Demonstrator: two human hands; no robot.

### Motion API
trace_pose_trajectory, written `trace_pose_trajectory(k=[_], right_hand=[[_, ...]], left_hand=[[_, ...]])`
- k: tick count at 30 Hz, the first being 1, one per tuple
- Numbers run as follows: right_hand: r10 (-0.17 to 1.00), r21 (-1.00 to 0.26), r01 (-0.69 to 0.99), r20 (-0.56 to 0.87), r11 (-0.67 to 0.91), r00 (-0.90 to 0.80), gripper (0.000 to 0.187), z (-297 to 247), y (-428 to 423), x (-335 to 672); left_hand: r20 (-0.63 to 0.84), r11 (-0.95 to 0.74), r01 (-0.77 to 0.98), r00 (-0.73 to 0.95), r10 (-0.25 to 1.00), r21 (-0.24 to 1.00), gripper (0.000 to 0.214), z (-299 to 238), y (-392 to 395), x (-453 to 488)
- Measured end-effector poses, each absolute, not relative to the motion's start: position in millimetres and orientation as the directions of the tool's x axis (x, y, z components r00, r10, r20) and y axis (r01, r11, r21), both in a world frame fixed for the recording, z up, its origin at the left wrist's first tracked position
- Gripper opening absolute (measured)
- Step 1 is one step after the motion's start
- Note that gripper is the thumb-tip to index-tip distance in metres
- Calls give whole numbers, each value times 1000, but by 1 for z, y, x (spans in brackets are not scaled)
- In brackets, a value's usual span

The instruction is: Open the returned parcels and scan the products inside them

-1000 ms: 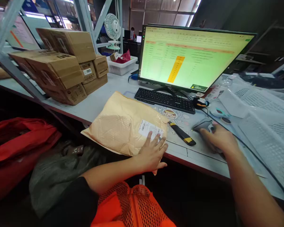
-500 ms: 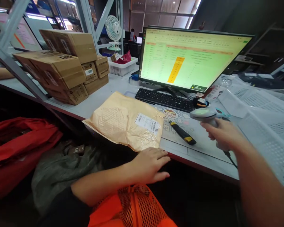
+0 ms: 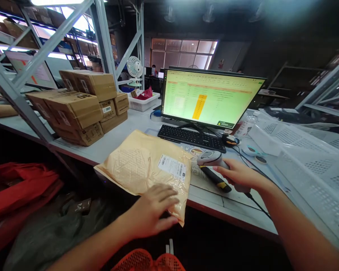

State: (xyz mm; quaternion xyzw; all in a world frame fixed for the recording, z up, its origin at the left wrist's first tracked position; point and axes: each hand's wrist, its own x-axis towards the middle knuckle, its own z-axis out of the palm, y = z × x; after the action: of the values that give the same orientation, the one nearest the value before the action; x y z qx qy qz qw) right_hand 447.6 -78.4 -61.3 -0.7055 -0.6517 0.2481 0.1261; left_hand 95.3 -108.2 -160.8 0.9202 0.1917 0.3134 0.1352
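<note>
A tan padded mailer with a white barcode label lies at the near edge of the table. My left hand rests on the mailer's near corner, fingers loosely spread and flat. My right hand is wrapped round the grip of a grey barcode scanner, whose head points left toward the label. The scanner's cable trails off the table edge. A black-and-yellow utility knife lies just under the scanner.
A monitor with a green spreadsheet stands behind a black keyboard. Stacked cardboard boxes sit at the left, white mesh trays at the right. A red bag lies below the table, an orange mesh basket under my arms.
My right hand lifted the scanner off the table and carried it left toward the mailer's label. My left hand slid back to the mailer's near corner. The head tilted up.
</note>
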Motion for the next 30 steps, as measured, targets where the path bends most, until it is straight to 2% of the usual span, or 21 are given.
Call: trace_pose_trajectory(k=[3,5,6,8,11,14,16,18,20,26,30], right_hand=[[962,-238,932,-99,-272,256,38,-92,-65,474],[907,-57,905,-24,-422,421,40,-112,-62,487],[871,1,871,-13,-490,490,42,-121,-62,493],[813,59,813,-23,-579,581,46,-132,-65,501],[785,77,786,-54,-613,617,54,-129,-67,507],[815,28,818,113,-575,569,54,-111,-49,507],[864,-20,886,211,-463,457,46,-104,-24,502],[933,-59,947,165,-316,321,37,-105,6,496],[965,-80,968,95,-237,244,29,-113,35,490],[956,-64,954,8,-292,293,22,-139,71,487],[951,-53,950,13,-307,308,25,-140,73,491]], left_hand=[[395,-829,480,729,559,288,76,-164,-78,80],[303,-789,565,728,615,241,103,-179,-65,78],[275,-775,592,725,631,219,110,-188,-61,79],[265,-761,624,714,648,181,107,-205,-58,83],[307,-749,643,689,656,160,96,-219,-61,86],[324,-740,649,672,666,178,93,-220,-64,87],[338,-733,654,657,673,188,89,-219,-64,88],[348,-730,658,650,675,186,86,-218,-63,89],[349,-732,658,654,672,176,86,-218,-62,90],[354,-745,646,666,657,167,91,-220,-62,89],[367,-741,648,656,660,175,90,-222,-62,90]])
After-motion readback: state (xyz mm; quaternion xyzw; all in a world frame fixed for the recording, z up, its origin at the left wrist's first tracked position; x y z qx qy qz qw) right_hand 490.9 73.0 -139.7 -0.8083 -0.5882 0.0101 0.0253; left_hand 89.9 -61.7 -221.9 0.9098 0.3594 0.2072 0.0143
